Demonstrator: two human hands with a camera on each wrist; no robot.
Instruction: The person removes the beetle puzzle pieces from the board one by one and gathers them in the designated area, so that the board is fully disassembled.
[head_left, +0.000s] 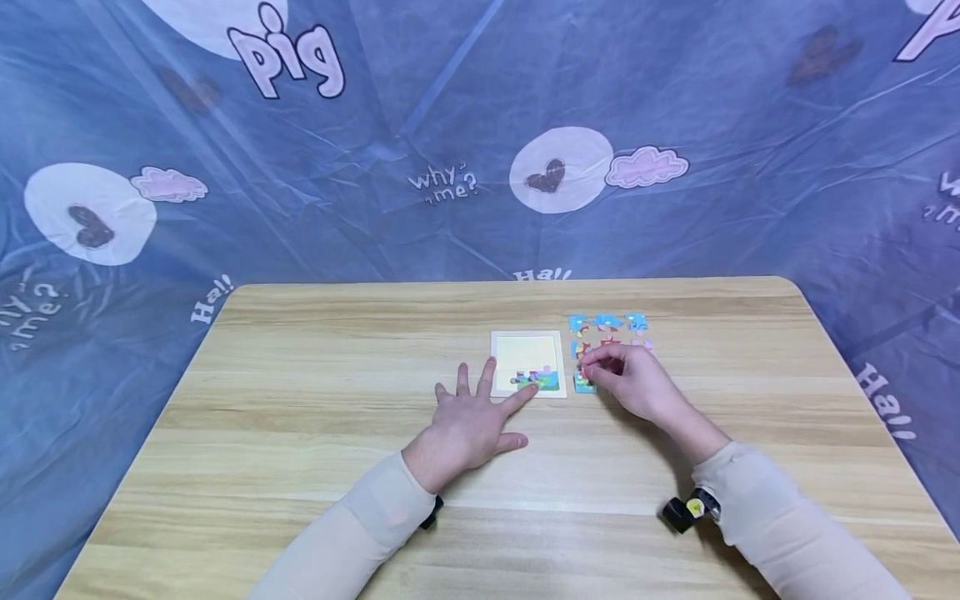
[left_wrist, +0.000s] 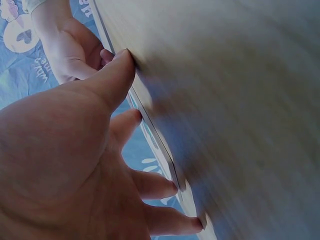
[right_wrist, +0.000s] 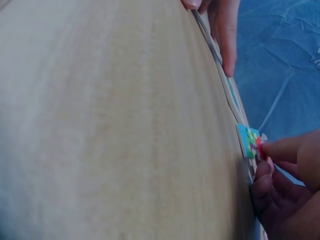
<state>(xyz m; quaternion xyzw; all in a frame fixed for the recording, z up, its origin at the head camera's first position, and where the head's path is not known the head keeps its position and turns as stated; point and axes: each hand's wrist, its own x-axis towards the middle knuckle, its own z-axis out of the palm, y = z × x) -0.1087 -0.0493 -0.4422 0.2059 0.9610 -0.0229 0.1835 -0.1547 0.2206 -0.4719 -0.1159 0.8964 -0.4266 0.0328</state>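
My left hand point(head_left: 468, 425) lies with fingers spread at the near-left part of a square puzzle tray point(head_left: 563, 358) with a pale rim. One fingertip rests by the joined pieces point(head_left: 549, 381) in the tray's near-right corner. My right hand point(head_left: 633, 383) is just right of the tray. Its thumb and index finger pinch a jigsaw piece point(right_wrist: 247, 140) with blue, green and red on it, seen tilted up in the right wrist view. The left wrist view shows the left fingers point(left_wrist: 155, 186) stretched out along the tray edge.
Several loose jigsaw pieces point(head_left: 608, 321) lie in rows right of the tray, some partly behind the right hand. All of it is on a wood-grain table point(head_left: 315, 375). A blue printed cloth point(head_left: 360, 192) hangs behind the table and at both sides.
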